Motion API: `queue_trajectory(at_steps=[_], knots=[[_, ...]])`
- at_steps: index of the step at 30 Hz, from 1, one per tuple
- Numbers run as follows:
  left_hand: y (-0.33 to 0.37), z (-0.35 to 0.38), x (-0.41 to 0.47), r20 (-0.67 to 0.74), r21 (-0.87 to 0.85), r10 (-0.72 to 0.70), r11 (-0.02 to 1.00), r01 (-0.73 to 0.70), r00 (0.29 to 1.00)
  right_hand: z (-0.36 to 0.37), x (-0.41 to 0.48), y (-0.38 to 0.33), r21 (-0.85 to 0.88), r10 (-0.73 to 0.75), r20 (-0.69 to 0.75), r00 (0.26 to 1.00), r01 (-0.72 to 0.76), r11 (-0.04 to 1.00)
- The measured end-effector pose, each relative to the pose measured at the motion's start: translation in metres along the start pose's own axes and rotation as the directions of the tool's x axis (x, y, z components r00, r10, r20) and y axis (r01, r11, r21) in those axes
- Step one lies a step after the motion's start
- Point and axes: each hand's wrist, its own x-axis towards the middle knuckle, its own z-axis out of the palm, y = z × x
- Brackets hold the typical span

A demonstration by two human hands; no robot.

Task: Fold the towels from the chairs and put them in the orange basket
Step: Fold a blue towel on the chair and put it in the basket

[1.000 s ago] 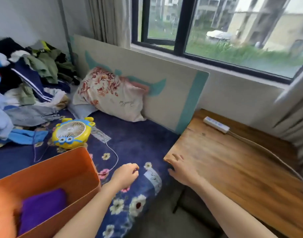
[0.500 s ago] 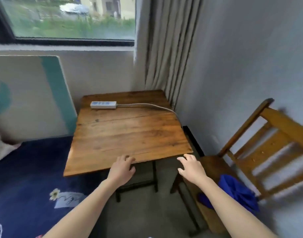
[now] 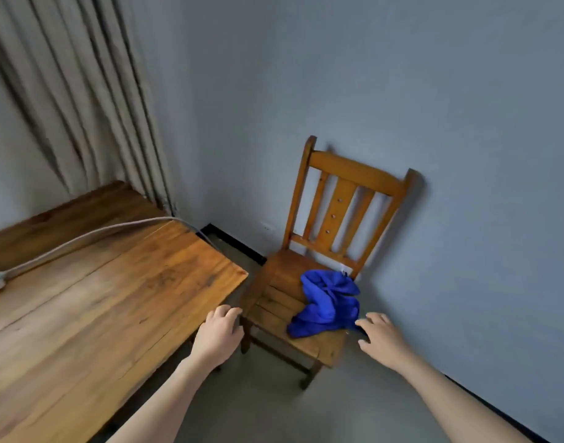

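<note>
— What's in the corner?
— A wooden table (image 3: 98, 298), then a chair (image 3: 341, 199) against the wall.
— The towel?
— The blue towel (image 3: 328, 302) lies crumpled on the chair's seat.
— Hands?
— The left hand (image 3: 219, 334) and the right hand (image 3: 383, 340) are both loose-fingered and empty, with the right just beside the towel.
</note>
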Motion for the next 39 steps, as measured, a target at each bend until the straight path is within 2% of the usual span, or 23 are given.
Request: queue_trajectory(at_steps=[5, 10, 18, 24, 34, 39], knots=[[0.032, 0.027, 0.015, 0.069, -0.013, 0.070, 0.997, -0.070, 0.995, 0.000, -0.021, 0.043, 0.030, 0.127, -0.013, 0.992, -0.126, 0.992], [0.075, 0.039, 0.039, 0.039, -0.010, 0.101, 0.995, -0.101, 0.994, -0.005, -0.012, 0.084, 0.041, 0.127, -0.020, 0.992, -0.126, 0.991], [0.145, 0.091, 0.063, 0.020, -0.059, -0.068, 0.996, 0.069, 0.998, -0.013, 0.038, 0.157, 0.066, -0.031, -0.049, 0.998, 0.035, 0.997], [0.195, 0.135, 0.055, 0.047, -0.130, -0.188, 0.973, 0.193, 0.981, -0.014, 0.072, 0.197, 0.077, -0.139, 0.014, 0.990, 0.138, 0.987], [0.168, 0.140, 0.064, 0.080, -0.055, -0.374, 0.924, 0.379, 0.924, 0.022, 0.121, 0.174, 0.124, -0.246, 0.171, 0.954, 0.227, 0.966], [0.163, 0.151, 0.101, 0.172, -0.050, -0.402, 0.908, 0.416, 0.899, 0.026, 0.155, 0.164, 0.127, -0.232, 0.203, 0.951, 0.209, 0.970]])
